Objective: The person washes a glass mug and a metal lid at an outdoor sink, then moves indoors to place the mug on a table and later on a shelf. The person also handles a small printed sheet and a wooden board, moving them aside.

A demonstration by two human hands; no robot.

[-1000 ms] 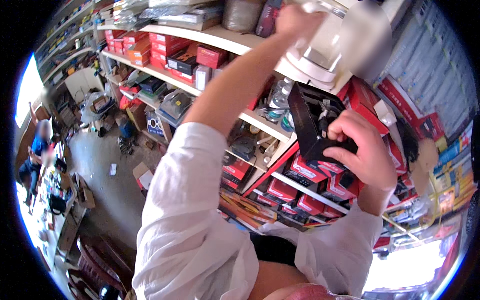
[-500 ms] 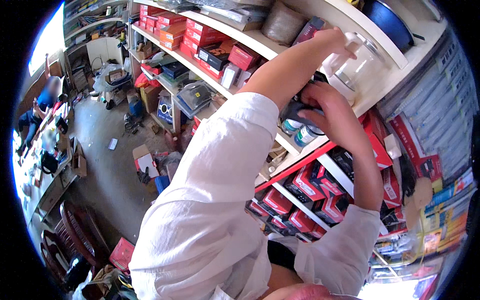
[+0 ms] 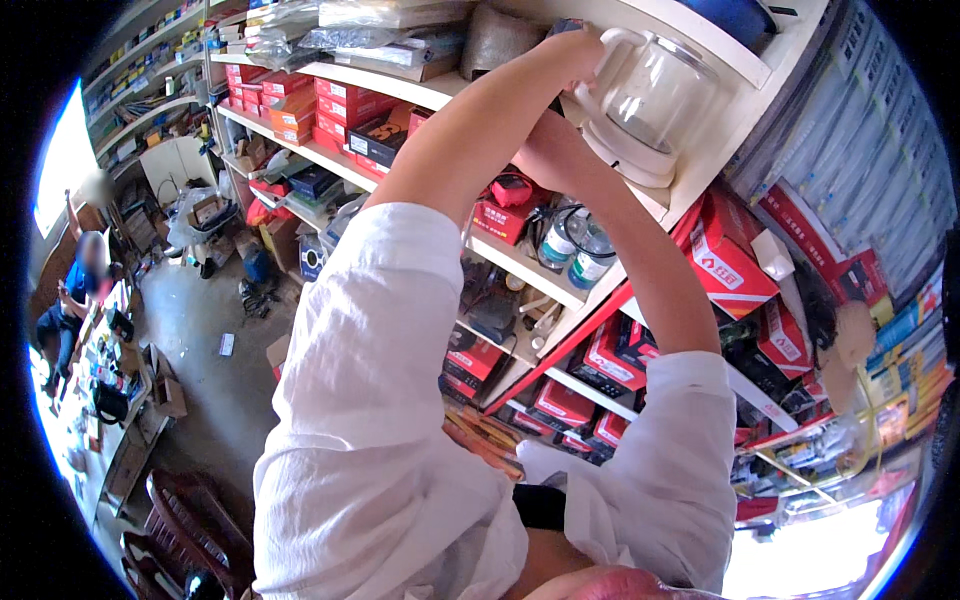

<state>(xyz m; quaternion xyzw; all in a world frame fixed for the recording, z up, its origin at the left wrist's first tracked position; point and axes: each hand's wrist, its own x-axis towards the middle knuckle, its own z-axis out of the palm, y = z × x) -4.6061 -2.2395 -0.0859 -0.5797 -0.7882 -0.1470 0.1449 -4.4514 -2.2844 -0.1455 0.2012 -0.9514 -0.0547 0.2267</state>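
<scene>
My left hand [image 3: 580, 58] is up at the shelf, right beside the white handle of a glass kettle [image 3: 655, 100]. Its fingers are partly hidden, so I cannot tell whether they grip anything. The kettle stands upright on a white base [image 3: 630, 155] and is clear-walled. My right hand [image 3: 550, 150] is just below, bent in behind my left forearm, which hides its fingers and anything in them. Under my right wrist are two clear bottles with blue-green contents [image 3: 575, 245] and a red box [image 3: 505, 215] with a red item on top.
A blue round vessel [image 3: 720, 20] sits on the upper shelf. Red boxes [image 3: 345, 105] line the shelf to the left, and larger red boxes [image 3: 735, 255] are stacked at lower right. Wooden chairs [image 3: 195, 525] stand at lower left. A person in blue [image 3: 75, 280] sits at far left.
The view has shifted, so the shelf and kettle appear further left. My right hand has moved up behind my left forearm; the dark thing at its fingers earlier is now out of sight.
</scene>
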